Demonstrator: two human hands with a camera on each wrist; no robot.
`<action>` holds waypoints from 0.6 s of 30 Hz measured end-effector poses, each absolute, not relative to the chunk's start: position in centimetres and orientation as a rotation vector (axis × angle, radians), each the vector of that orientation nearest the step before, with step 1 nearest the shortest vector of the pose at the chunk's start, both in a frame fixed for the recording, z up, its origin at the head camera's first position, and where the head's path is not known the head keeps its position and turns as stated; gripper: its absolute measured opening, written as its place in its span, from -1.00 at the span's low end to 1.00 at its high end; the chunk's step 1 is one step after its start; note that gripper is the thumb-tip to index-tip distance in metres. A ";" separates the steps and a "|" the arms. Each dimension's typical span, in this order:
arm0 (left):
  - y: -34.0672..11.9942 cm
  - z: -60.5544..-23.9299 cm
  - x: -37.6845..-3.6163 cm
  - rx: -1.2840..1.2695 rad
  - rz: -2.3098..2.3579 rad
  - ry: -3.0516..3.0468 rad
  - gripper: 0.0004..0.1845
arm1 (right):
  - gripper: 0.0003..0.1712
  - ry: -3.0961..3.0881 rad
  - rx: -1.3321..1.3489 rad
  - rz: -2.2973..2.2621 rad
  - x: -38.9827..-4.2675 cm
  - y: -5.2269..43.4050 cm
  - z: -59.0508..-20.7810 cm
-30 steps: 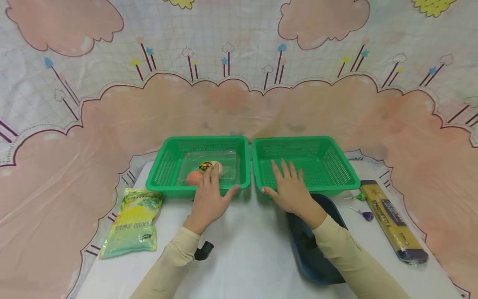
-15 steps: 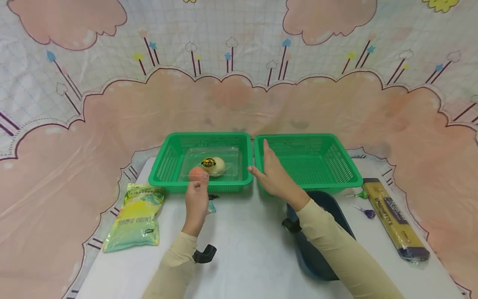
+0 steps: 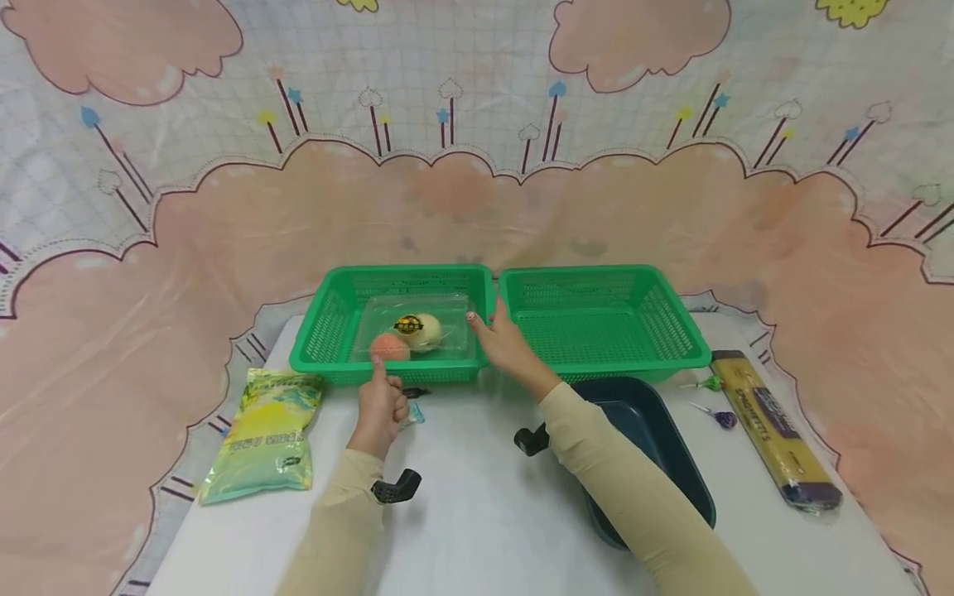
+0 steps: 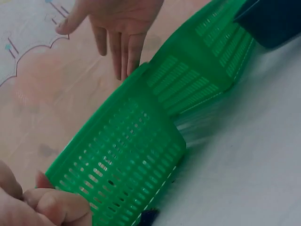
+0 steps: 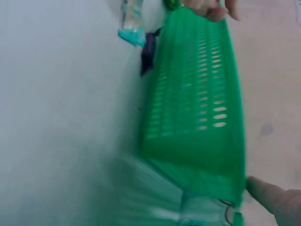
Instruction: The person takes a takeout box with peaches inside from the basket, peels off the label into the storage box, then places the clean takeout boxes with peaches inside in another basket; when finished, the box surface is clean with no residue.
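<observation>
My left hand (image 3: 379, 407) is at the front rim of the left green basket (image 3: 316, 373) in the head view. Its thumb lies over the rim and its fingers curl below it, gripping the edge. A clear plastic box (image 3: 455, 335) with a round orange thing (image 3: 390, 348) and a round cream thing (image 3: 426, 333) sits in that basket. My right hand (image 3: 513, 343) is by the basket's right front corner, thumb apart over the rim. The left wrist view shows the straight fingers (image 4: 124, 47) of my right hand pointing down near where the two baskets meet.
The right green basket (image 3: 674, 363) stands alongside. A dark blue tray (image 3: 626, 406) lies under my right forearm. Spaghetti (image 3: 775, 430) and two lollipops (image 3: 725, 420) are at right, a yellow-green bag (image 3: 261, 439) at left. A small blue-white packet (image 3: 412, 415) lies before the left basket.
My left hand has drawn back from over the left basket to its front rim, its fingers curling. The right hand has moved left from the right basket to the left basket's right side.
</observation>
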State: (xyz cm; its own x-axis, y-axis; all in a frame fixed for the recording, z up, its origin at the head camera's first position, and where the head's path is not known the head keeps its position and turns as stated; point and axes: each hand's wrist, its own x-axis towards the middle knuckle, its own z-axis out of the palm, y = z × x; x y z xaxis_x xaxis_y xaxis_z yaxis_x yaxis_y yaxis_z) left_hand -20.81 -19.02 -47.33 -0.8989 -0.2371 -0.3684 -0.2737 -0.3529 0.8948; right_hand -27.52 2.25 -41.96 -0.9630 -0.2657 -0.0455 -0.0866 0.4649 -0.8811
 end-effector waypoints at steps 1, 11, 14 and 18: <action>-19.2 -47.4 -20.9 -0.703 2.483 1.772 -0.38 | 0.04 2.536 -0.285 -1.505 -27.7 1.8 -42.2; -20.1 -47.5 -22.1 -0.810 2.513 1.822 -0.36 | 0.03 2.533 -0.115 -1.456 -29.3 -1.9 -43.8; -20.0 -47.7 -22.4 -0.853 2.474 1.858 -0.41 | 0.00 2.554 -0.074 -1.489 -29.7 -2.9 -44.5; -20.2 -47.7 -22.3 -0.871 2.427 1.888 -0.42 | -0.02 2.589 -0.047 -1.513 -30.4 -3.9 -45.0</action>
